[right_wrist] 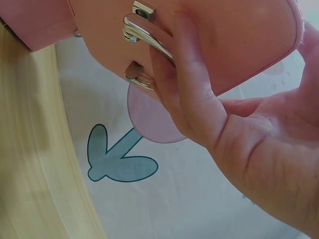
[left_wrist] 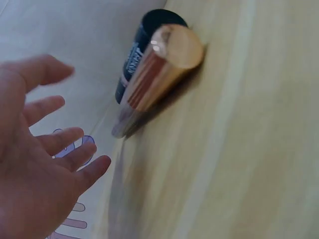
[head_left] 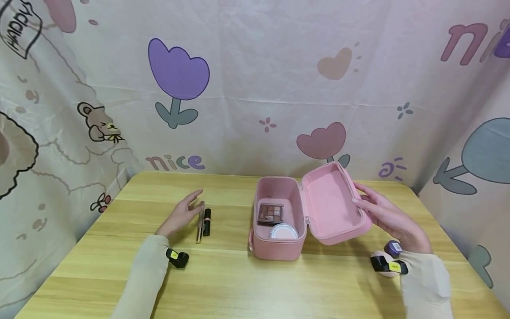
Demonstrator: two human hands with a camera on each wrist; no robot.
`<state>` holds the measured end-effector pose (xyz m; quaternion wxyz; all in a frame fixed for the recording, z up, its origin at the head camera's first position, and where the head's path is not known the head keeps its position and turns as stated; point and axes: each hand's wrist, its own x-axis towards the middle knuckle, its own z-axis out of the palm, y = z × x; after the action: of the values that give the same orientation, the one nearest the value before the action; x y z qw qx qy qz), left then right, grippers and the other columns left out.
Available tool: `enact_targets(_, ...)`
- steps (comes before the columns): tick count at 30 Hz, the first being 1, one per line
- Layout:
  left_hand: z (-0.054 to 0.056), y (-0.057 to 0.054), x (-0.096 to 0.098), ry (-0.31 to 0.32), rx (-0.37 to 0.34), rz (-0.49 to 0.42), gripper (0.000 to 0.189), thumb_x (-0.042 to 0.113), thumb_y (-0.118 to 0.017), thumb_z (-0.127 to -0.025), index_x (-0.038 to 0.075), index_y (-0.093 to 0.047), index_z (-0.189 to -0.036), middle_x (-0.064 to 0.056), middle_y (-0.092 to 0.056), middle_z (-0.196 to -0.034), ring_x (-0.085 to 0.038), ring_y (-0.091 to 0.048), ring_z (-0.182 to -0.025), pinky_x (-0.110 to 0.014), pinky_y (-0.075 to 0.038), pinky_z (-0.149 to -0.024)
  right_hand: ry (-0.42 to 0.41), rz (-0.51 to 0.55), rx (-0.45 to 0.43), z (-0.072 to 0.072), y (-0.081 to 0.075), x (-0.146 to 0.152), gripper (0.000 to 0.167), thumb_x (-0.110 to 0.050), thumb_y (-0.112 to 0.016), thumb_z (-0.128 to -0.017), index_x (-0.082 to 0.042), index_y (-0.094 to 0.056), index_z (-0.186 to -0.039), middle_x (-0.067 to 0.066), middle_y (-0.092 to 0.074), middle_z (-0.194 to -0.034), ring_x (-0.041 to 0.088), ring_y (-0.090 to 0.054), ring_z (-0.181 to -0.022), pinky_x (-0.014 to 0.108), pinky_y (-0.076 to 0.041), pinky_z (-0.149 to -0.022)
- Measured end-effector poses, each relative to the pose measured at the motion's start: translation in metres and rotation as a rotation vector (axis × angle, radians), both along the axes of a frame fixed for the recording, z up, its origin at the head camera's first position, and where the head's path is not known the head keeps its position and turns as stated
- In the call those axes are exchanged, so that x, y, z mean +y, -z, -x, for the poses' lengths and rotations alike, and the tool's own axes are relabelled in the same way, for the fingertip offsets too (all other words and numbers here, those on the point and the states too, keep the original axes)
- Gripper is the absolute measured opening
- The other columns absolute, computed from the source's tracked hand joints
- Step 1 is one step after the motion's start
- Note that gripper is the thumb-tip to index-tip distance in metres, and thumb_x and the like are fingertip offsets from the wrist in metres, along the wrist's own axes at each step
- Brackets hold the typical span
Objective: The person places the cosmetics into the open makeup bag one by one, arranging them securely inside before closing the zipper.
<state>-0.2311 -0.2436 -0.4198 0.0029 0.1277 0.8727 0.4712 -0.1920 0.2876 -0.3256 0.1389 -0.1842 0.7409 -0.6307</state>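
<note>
A pink cosmetic case (head_left: pixel 277 250) stands with its lid (head_left: pixel 332 204) swung out to the right. My right hand (head_left: pixel 384 212) grips the lid's outer edge, fingers beside the metal handle (right_wrist: pixel 144 37) in the right wrist view. Inside the case lie an eyeshadow palette (head_left: pixel 271 213) and a white round compact (head_left: pixel 283 231). On the left, a slim tube with a gold end (left_wrist: pixel 185 47) lies beside a black lipstick tube (head_left: pixel 206 223). My left hand (head_left: pixel 181 215) hovers next to them, fingers spread, apart from both in the left wrist view.
Near the right wrist are a small purple jar (head_left: pixel 393 249) and a pale rounded item (head_left: pixel 380 254), partly hidden by the wrist camera. A printed cloth (head_left: pixel 255 88) hangs behind the wooden table (head_left: pixel 223 288).
</note>
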Motion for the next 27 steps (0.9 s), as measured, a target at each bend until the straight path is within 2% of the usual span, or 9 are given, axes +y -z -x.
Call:
enact_targets(2, -0.001, 0.002, 0.002, -0.030, 0.005, 0.026, 0.057, 0.007, -0.053, -0.097, -0.005, -0.028, -0.148, -0.032, -0.024, -0.149, -0.054, -0.029, -0.131, -0.061, -0.032, -0.104, 0.001, -0.004, 0.000, 0.000, 0.001, 0.000, 0.067, -0.010, -0.043, -0.102, 0.011, 0.001, -0.149, 0.013, -0.046, -0.119, 0.015, -0.062, -0.096, 0.030, -0.056, -0.080)
enact_targets(7, -0.002, 0.000, 0.005, -0.176, -0.007, 0.045, 0.052, 0.006, -0.060, -0.093, -0.006, -0.041, -0.140, -0.031, -0.044, -0.133, -0.045, -0.048, -0.116, -0.054, -0.046, -0.092, -0.002, -0.006, -0.004, 0.000, 0.001, 0.001, 0.068, -0.011, -0.044, -0.102, 0.010, 0.002, -0.149, 0.013, -0.047, -0.118, 0.016, -0.062, -0.096, 0.030, -0.056, -0.080)
enact_targets(12, -0.003, -0.003, 0.008, -0.260, -0.038, 0.056, 0.049, 0.008, -0.063, -0.091, -0.011, -0.046, -0.133, -0.030, -0.049, -0.125, -0.044, -0.051, -0.113, -0.051, -0.048, -0.089, 0.001, -0.004, -0.011, 0.001, 0.000, 0.000, 0.068, -0.010, -0.044, -0.102, 0.009, 0.001, -0.149, 0.011, -0.048, -0.118, 0.017, -0.063, -0.095, 0.031, -0.056, -0.079)
enact_targets(18, -0.003, -0.006, 0.012, -0.353, -0.097, 0.110, 0.047, 0.011, -0.068, -0.087, -0.014, -0.052, -0.123, -0.032, -0.056, -0.119, -0.044, -0.054, -0.110, -0.050, -0.048, -0.092, -0.005, -0.005, -0.003, 0.000, 0.000, 0.001, 0.069, -0.011, -0.044, -0.102, 0.010, 0.002, -0.149, 0.012, -0.048, -0.118, 0.016, -0.063, -0.096, 0.031, -0.056, -0.079)
enact_targets(22, -0.002, -0.009, 0.014, -0.368, -0.125, 0.184, 0.043, 0.013, -0.069, -0.086, -0.014, -0.056, -0.116, -0.029, -0.061, -0.110, -0.040, -0.058, -0.100, -0.046, -0.051, -0.085, -0.002, 0.007, -0.007, 0.001, 0.001, 0.001, 0.068, -0.010, -0.043, -0.102, 0.011, 0.002, -0.149, 0.011, -0.048, -0.118, 0.016, -0.063, -0.096, 0.031, -0.056, -0.079)
enact_targets(24, -0.002, -0.010, 0.015, -0.353, -0.141, 0.209, 0.042, 0.013, -0.069, -0.085, -0.015, -0.057, -0.114, -0.027, -0.062, -0.105, -0.035, -0.061, -0.090, -0.042, -0.054, -0.076, -0.012, 0.017, -0.004, 0.001, 0.001, 0.001, 0.068, -0.009, -0.043, -0.102, 0.011, 0.003, -0.148, 0.010, -0.048, -0.117, 0.016, -0.063, -0.096, 0.031, -0.056, -0.079)
enact_targets(27, 0.000, -0.011, 0.017, -0.331, -0.165, 0.199, 0.037, 0.008, -0.068, -0.085, -0.016, -0.057, -0.110, -0.027, -0.064, -0.096, -0.028, -0.065, -0.074, -0.035, -0.057, -0.062, -0.022, 0.031, -0.002, 0.001, 0.002, 0.002, 0.068, -0.009, -0.042, -0.102, 0.011, 0.003, -0.148, 0.010, -0.049, -0.116, 0.016, -0.063, -0.095, 0.031, -0.056, -0.078)
